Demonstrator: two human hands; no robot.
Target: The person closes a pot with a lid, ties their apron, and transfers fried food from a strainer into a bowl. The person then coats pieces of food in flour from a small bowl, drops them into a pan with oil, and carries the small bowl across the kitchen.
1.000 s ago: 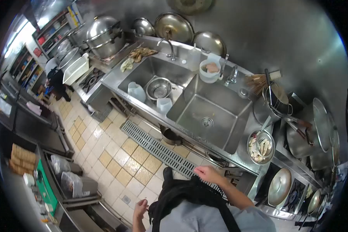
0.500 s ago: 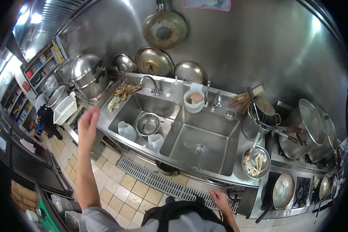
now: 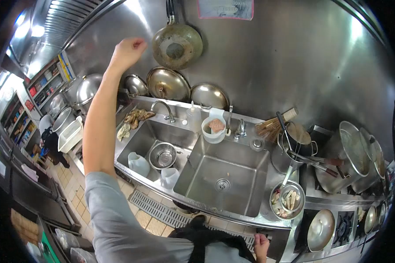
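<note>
My left hand (image 3: pixel 128 51) is raised high at the upper left, its fingers curled together, near the wok (image 3: pixel 177 47) hanging on the steel wall; whether anything small is inside it is hidden. Low at the right, my right hand (image 3: pixel 261 246) hangs below the counter's front edge with the fingers curled in, and what they may hold cannot be made out. Between them lies the double sink, its left basin holding a metal strainer bowl (image 3: pixel 163 155) and two whitish plastic containers. The right basin (image 3: pixel 224 175) shows its drain.
Round metal lids (image 3: pixel 168 84) lean on the back wall. A white tub (image 3: pixel 213 127) stands behind the basins. Large pots (image 3: pixel 344 155), a bowl of cut food (image 3: pixel 288 200) and a pan (image 3: pixel 321 230) are at the right. Another person (image 3: pixel 52 140) stands far left.
My left hand has risen from beside the sink's left end to in front of the wall near the wok. My right hand has shifted slightly right and down; the view has tilted up a little.
</note>
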